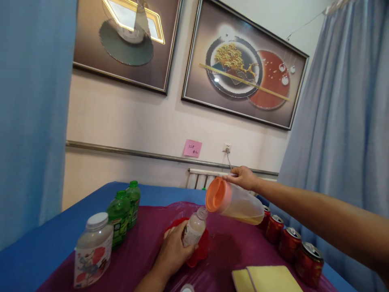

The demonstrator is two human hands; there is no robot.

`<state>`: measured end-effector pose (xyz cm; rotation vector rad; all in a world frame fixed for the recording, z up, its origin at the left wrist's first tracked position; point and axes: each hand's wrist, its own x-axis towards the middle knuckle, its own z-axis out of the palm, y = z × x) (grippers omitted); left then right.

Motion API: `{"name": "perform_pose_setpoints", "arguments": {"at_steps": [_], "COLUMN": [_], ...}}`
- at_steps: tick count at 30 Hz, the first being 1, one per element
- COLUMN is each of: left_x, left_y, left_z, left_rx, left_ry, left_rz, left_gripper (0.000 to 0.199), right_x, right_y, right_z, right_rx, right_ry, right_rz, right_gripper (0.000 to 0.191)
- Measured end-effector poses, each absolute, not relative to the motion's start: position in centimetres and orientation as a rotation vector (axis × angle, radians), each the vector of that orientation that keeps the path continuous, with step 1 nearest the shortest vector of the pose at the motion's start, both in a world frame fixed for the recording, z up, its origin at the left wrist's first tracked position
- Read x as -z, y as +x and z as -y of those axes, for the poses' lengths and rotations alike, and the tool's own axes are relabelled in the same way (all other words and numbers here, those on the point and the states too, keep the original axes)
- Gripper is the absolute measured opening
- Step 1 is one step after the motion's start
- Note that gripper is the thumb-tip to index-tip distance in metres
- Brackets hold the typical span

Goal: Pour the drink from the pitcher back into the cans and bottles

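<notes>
My left hand [174, 248] is closed around a small clear bottle [194, 229] with a white label, its cap off and its mouth tilted to the right. Behind and below that bottle lies a red plastic dish [202, 248]. My right hand [244, 177] grips a translucent pitcher [238, 200] with an orange lid [217, 194], tipped far over to the left. Yellowish liquid lies along the pitcher's lower side. Its spout end is right at the bottle's mouth; whether a stream is running between them I cannot make out.
On the left stand a white-capped jar [92, 251] and two green bottles [119, 217]. Several red cans [309, 263] line the right side. A folded yellow cloth [270, 279] and a white cap [187, 288] lie near the front on purple sheeting [146, 231]. Blue curtains [343, 134] hang at both sides.
</notes>
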<state>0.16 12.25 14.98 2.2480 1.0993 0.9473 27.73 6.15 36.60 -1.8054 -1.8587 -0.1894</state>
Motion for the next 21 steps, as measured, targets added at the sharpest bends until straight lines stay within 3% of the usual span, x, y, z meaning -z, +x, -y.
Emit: {"name": "perform_pose_setpoints", "arguments": {"at_steps": [21], "left_x": [-14.82], "left_y": [0.17], "left_z": [-12.20], "left_rx": [-0.962], "left_ry": [2.228], "left_rz": [-1.098], "left_gripper": [0.070], "right_x": [-36.67], "right_y": [27.78], "right_z": [-6.26], "right_rx": [0.196], "right_ry": [-1.805], "right_rz": [1.861], "right_gripper": [0.064]}}
